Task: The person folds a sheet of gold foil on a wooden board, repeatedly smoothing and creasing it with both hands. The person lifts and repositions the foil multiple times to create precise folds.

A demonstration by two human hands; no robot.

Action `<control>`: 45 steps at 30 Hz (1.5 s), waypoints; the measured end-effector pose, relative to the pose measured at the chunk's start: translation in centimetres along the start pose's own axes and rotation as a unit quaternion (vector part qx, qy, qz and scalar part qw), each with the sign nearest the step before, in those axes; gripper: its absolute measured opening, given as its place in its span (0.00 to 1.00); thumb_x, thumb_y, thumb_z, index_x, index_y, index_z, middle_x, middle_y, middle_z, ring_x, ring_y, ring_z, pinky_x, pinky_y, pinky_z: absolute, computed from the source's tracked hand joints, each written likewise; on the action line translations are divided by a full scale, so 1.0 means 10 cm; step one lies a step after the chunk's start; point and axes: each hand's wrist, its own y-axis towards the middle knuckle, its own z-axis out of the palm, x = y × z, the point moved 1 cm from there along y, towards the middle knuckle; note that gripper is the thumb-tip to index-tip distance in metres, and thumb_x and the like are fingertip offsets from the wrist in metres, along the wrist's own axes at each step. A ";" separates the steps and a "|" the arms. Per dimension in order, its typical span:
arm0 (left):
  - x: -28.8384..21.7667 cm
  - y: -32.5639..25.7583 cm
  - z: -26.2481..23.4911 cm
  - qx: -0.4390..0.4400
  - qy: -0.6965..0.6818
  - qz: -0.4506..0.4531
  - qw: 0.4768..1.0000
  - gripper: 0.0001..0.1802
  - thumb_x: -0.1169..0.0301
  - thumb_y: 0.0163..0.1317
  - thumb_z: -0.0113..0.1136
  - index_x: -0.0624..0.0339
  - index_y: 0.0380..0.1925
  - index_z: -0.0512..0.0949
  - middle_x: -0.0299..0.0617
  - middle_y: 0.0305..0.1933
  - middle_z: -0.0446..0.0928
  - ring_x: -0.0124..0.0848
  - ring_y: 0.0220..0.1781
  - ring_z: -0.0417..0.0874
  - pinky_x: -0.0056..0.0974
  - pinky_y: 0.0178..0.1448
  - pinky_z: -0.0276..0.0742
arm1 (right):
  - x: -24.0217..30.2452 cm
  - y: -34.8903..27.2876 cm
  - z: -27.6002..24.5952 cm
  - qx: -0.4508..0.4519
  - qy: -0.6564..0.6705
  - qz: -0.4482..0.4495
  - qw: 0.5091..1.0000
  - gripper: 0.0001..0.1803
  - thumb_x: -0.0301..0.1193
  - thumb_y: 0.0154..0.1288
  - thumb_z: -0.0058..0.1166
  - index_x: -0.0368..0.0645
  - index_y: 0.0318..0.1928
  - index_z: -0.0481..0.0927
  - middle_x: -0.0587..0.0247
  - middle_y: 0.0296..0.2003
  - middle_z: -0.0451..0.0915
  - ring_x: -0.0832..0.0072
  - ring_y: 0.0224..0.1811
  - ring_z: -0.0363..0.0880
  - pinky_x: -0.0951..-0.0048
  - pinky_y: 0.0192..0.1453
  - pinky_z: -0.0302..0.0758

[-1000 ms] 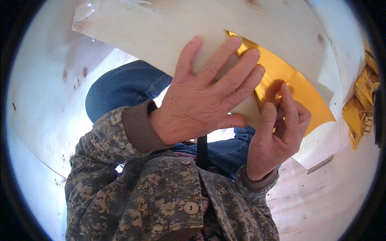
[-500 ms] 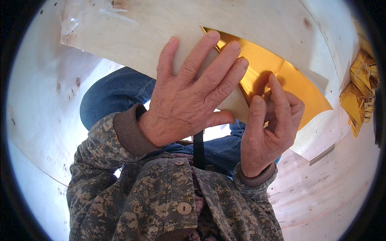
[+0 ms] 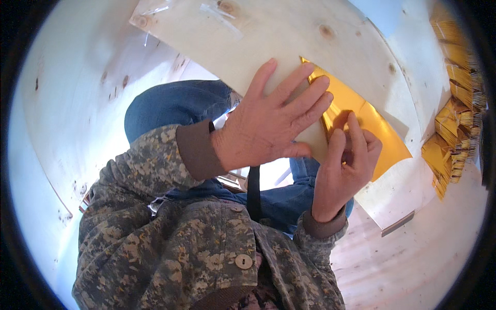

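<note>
A shiny gold foil sheet (image 3: 385, 137) lies on a pale wooden board (image 3: 279, 31). My left hand (image 3: 274, 121) is laid flat with its fingers spread, the fingertips resting over the sheet's left edge. At the sheet's near edge is my right hand (image 3: 349, 163), its fingers bent and its thumb and index finger brought close together at the foil. Dark finger reflections show in the foil beside them. The exact contact between these fingertips and the sheet is hard to make out.
Bundles of gold foil paper (image 3: 454, 121) are piled at the far right. Strips of clear tape (image 3: 222, 19) stick to the board toward the back. My knee (image 3: 170, 106) in blue jeans is below the board on the left.
The whole view has shifted, bringing more of the gold paper bundles into sight at the right. Both hands keep nearly the same pose on the foil sheet.
</note>
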 end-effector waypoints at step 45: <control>0.17 -0.04 0.12 -0.082 0.077 0.115 0.987 0.49 0.44 0.56 0.66 0.53 0.73 0.60 0.47 0.78 0.56 0.41 0.81 0.53 0.56 0.81 0.43 | -0.71 0.40 -0.20 0.061 -0.134 -0.308 0.940 0.20 0.23 0.65 0.47 0.53 0.52 0.86 0.68 0.60 0.81 0.58 0.72 0.67 0.53 0.73 0.58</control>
